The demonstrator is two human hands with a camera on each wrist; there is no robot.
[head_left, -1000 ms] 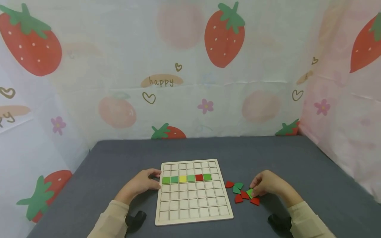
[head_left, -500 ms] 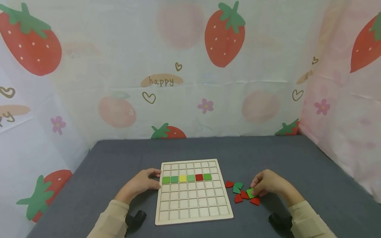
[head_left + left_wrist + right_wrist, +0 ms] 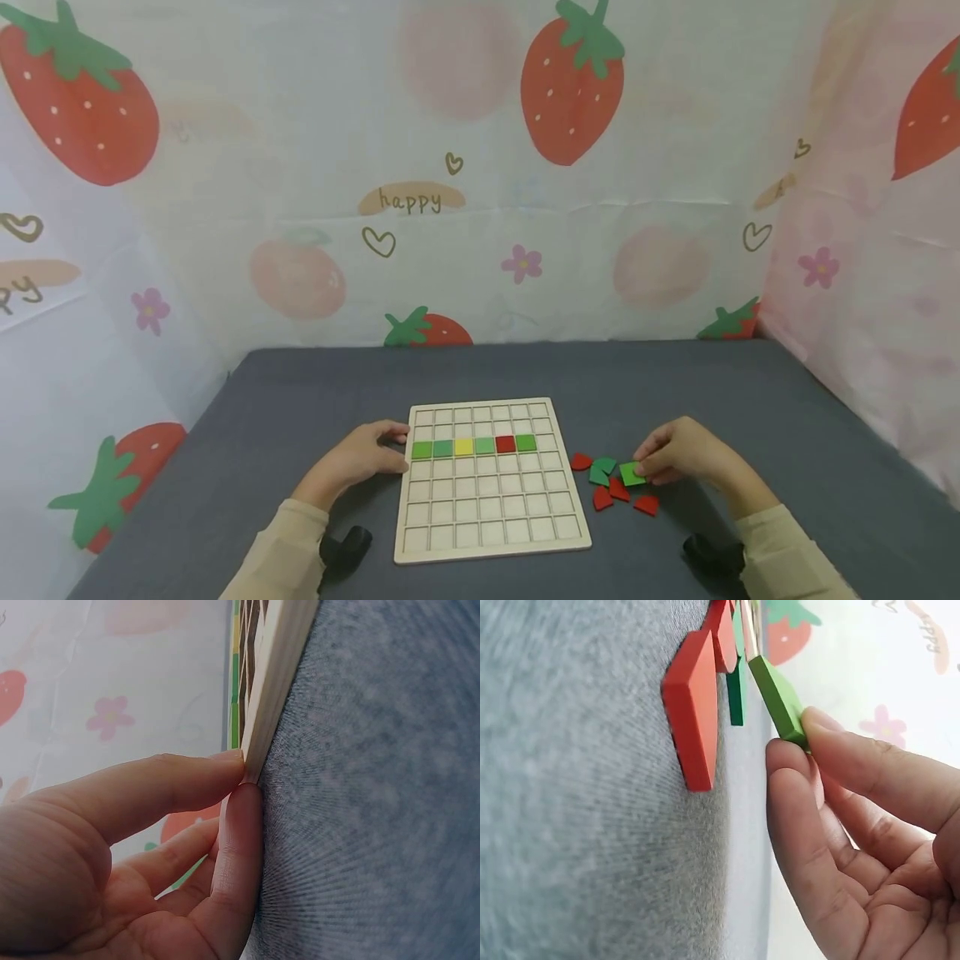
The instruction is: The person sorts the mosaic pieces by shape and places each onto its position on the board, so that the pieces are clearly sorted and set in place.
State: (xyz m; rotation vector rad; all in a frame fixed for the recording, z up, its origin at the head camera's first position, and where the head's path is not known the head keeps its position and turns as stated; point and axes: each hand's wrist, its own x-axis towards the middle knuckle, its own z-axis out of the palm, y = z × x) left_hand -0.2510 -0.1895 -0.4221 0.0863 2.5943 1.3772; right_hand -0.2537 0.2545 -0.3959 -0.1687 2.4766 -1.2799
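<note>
In the head view a square wooden grid board [image 3: 495,492] lies on the table, with a row of green, yellow and red tiles [image 3: 464,447] set in its cells. My left hand [image 3: 367,454] holds the board's left edge; thumb and fingertips meet at that edge in the left wrist view. My right hand [image 3: 686,454] pinches a light green square tile [image 3: 781,701] between thumb and fingers, raised off the table. Beneath and beside it lie several loose red pieces [image 3: 694,712] and two dark green pieces [image 3: 737,694], some with a curved side.
A dark grey cloth [image 3: 480,371] covers the table. Behind it and at the sides hangs a white curtain [image 3: 480,300] with strawberry prints. Black straps [image 3: 345,546] show at both wrists by the beige sleeves.
My right hand has raised the light green tile away from the loose pieces. My left hand stays at the board's edge. The head view has shifted slightly.
</note>
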